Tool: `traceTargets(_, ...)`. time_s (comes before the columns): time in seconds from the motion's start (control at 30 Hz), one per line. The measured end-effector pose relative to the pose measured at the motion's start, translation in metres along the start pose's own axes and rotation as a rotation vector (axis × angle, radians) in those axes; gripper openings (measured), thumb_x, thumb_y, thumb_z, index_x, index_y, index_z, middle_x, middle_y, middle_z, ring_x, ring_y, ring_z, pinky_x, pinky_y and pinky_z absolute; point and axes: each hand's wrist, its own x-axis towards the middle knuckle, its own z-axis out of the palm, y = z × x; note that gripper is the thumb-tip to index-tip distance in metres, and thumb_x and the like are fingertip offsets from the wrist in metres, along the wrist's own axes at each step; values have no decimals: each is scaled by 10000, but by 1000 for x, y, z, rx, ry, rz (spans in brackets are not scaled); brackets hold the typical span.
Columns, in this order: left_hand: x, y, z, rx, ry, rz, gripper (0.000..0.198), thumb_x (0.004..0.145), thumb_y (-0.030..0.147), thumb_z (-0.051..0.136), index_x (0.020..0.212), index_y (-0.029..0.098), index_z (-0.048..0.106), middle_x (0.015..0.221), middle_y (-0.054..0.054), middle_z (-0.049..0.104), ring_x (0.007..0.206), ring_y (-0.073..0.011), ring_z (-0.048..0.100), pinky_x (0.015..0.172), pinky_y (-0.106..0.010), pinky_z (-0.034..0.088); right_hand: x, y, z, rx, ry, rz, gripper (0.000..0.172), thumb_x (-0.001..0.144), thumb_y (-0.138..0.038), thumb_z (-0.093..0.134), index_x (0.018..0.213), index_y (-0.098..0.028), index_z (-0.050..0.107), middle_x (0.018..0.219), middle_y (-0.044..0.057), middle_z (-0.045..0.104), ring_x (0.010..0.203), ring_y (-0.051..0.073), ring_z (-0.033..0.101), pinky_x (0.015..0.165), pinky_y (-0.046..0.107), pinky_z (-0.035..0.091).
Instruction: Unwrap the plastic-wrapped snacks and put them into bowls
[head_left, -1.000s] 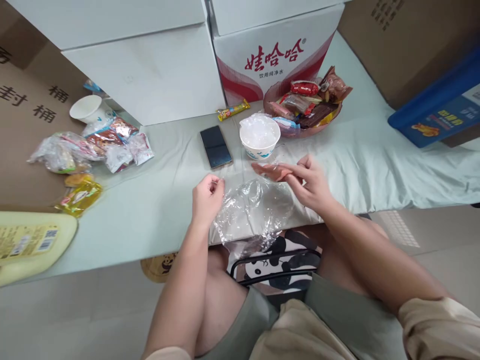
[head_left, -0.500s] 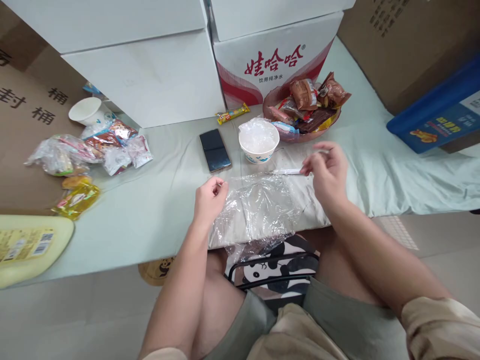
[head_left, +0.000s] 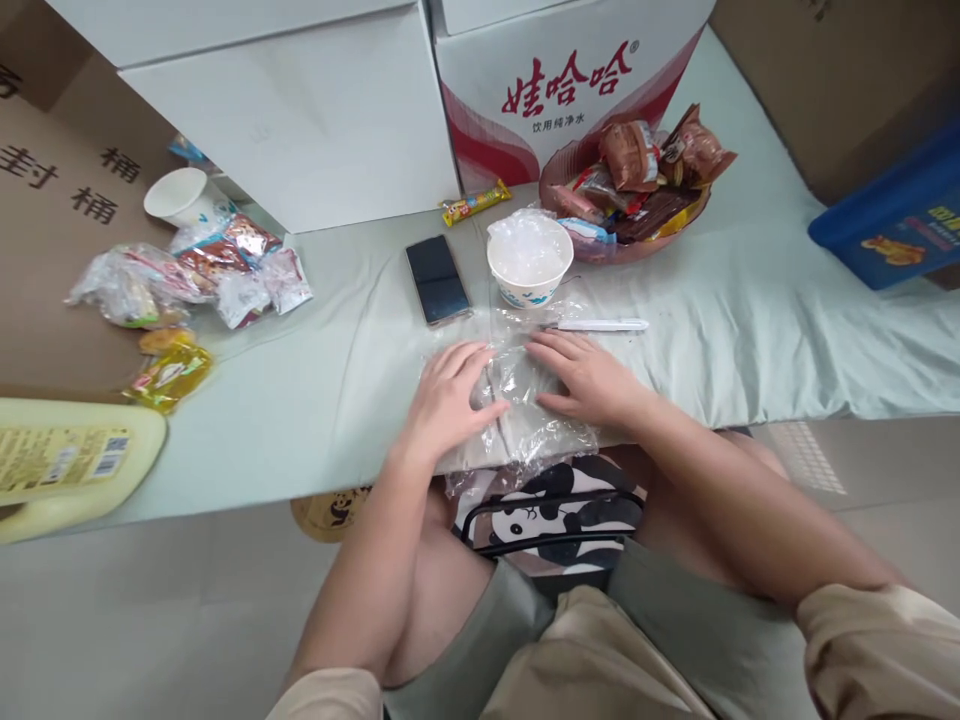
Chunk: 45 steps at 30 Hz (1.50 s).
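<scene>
Rests the left hand (head_left: 448,400) palm down on clear plastic film (head_left: 517,378), with fingers a little spread and thumb stretched out to the right. Lays the right hand (head_left: 592,385) palm down on the same film, with fingers nearly together and thumb held apart. Leaves wrinkled, shiny film in view between the two hands. Has the film spread at the near edge of a pale green tablecloth (head_left: 337,400), partly hanging over that edge. Has a white-handled tool (head_left: 604,325) just beyond the right fingertips, lying crosswise with a dark end to the left. Has a paper bowl (head_left: 529,293) farther off, with crumpled plastic (head_left: 529,245) inside, and a dark-screened phone (head_left: 439,280) to its left. Faces a white box with red lettering (head_left: 562,100) on the far side, with a yellow packet (head_left: 478,203) near its foot and a pinkish bowl of wrapped snacks (head_left: 637,250) in front of it, to the right. Has wrappers (head_left: 217,260) and a paper cup (head_left: 180,195) on the left, and a blue container (head_left: 892,235) on the far right.
</scene>
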Motion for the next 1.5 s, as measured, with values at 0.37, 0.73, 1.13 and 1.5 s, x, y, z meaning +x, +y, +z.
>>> traceTargets(0.37, -6, -32, -20, 26, -363, -243, 949, 722, 535, 864, 1556, 289, 482, 1733, -94, 272, 1629, -374, 135, 1313, -598, 143, -34, 36, -21, 74, -233, 22, 851, 841, -498, 764, 1589, -231, 459, 1696, 142, 321, 1598, 410, 197, 1266, 666, 236)
traceTargets(0.73, -10, -38, -25, -5, -402, -291, 980, 723, 507, 868, 1580, 301, 439, 1753, -85, 213, 1637, -375, 65, 1307, -622, 70, -47, 26, -47, 204, -29, -80, 504, 882, -486, 708, 1339, -275, 696, 1530, 132, 551, 1444, 386, 482, 1198, 598, 376)
traceTargets(1.13, -8, -34, -27, -6, -414, -300, 964, 730, 489, 867, 1575, 299, 443, 1755, -81, 209, 1638, -375, 60, 1309, -621, 57, -47, -3, -62, 549, -417, 2, 234, 1017, -316, 496, 1009, -243, 719, 549, -49, 635, 467, 121, 560, 524, 261, 411)
traceTargets(1.5, -13, -39, -27, -148, -211, -235, 654, 785, 389, 786, 1404, 245, 633, 1587, -96, 532, 1543, -325, 387, 1283, -541, 285, 7, -12, -7, -47, 15, 40, 202, 966, -303, 581, 1064, -224, 739, 1198, 116, 710, 1116, 329, 607, 948, 487, 425)
